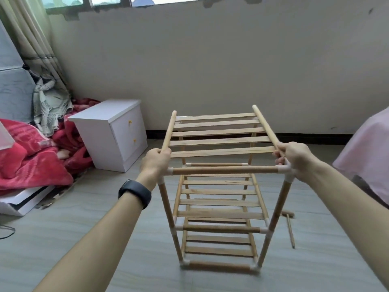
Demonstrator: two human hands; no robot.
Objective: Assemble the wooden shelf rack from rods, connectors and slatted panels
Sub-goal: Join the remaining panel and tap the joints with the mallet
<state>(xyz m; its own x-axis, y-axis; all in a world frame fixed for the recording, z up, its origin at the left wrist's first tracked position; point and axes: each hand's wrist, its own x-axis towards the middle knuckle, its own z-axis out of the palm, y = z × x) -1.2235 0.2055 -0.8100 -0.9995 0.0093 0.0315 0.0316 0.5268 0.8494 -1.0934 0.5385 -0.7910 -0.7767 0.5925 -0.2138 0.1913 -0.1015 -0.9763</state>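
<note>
- Head view, nearest first: two bare forearms reach forward, the left one wearing a black wristband (134,192).
- Just beyond them the rack frame (273,218) stands upright on the grey floor (88,232). Two slatted shelves are already fitted, and white connectors (264,230) join its rods.
- At the top front corners, the left hand (156,163) is curled round the near end of the top panel's left side rod (168,131). The right hand (294,159) is wrapped round the near end of the right side rod (264,125), its fingers just above the corner connector (284,170).
- The slatted panel (219,133) is held between both hands above the top front rod (225,170) and reaches away from the person. It looks not yet seated in the top connectors.
- Handling, as a judgement: the panel should be light and stiff, though thin slats could crack if twisted. Holding the two round side rods, not the slats, suits it. The rod ends probably need even pressure on both sides to enter the sockets, and the tall frame may wobble.
- A small wooden mallet (290,226) lies on the floor to the right of the frame.
- Farther left are a white bedside cabinet (113,131) and a red blanket (31,157); a plain wall (210,60) closes the back.
</note>
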